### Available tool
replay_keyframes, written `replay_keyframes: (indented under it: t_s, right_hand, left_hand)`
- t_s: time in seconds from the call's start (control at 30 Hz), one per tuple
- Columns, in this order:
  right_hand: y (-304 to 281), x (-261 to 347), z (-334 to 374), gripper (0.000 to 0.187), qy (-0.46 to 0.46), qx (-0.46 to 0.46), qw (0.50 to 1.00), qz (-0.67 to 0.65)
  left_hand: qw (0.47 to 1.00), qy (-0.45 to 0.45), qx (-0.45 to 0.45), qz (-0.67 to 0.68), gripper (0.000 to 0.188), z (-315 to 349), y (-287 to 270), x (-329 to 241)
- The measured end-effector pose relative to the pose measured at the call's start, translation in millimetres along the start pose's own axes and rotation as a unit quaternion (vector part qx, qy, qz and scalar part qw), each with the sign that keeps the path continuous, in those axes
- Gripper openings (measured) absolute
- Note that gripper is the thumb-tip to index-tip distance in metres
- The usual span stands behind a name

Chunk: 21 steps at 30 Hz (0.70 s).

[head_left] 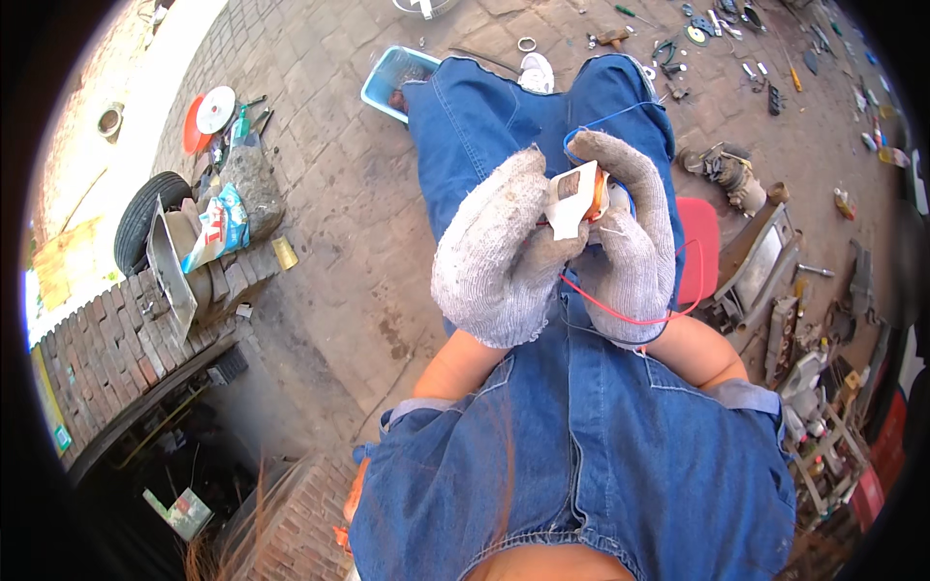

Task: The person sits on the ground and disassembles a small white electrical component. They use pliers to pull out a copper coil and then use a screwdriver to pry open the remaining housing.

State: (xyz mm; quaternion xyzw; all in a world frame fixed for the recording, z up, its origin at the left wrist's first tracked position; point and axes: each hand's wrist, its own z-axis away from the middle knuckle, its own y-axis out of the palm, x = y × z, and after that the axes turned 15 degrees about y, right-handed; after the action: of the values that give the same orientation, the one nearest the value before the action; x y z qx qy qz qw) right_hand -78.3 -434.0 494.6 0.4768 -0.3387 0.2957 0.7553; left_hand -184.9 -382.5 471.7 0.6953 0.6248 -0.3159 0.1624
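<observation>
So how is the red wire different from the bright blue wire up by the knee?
Place: the red wire crosses the lower part of the gloved right hand, near the wrist; the bright blue wire runs above that hand, over the trouser leg.
Shape: the red wire swings out in a wide curve; the bright blue wire bends near the fingers, then runs nearly straight.
Both look thin.

Scattered across a stained brick floor (pixel 339 300) lie a light-blue basin (pixel 384 106), a metal ring (pixel 520 45) and a yellow-handled screwdriver (pixel 796 79).
</observation>
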Motion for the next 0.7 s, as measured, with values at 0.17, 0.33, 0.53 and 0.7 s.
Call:
replay_keyframes:
  t_s: [0.17,0.33,0.53,0.7]
  right_hand:
    - [-5,-5,3,0.048,0.020,0.012,1.000,-0.020]
    - [-21,-11,-4,0.047,-0.115,0.020,0.977,0.177]
    - [-13,-16,-1,0.047,-0.075,-0.003,0.987,0.142]
    - [-19,-20,-7,0.044,-0.028,-0.019,0.983,0.178]
  left_hand:
    - [0.998,0.044,0.050,0.015,0.026,-11,-6,-11]
    - [1.000,0.019,0.013,0.012,0.019,-11,1,-16]
    - [0.983,-0.154,-0.002,0.104,0.007,-9,-5,-9]
    - [0.955,-0.262,-0.028,0.135,0.008,-13,-1,-8]
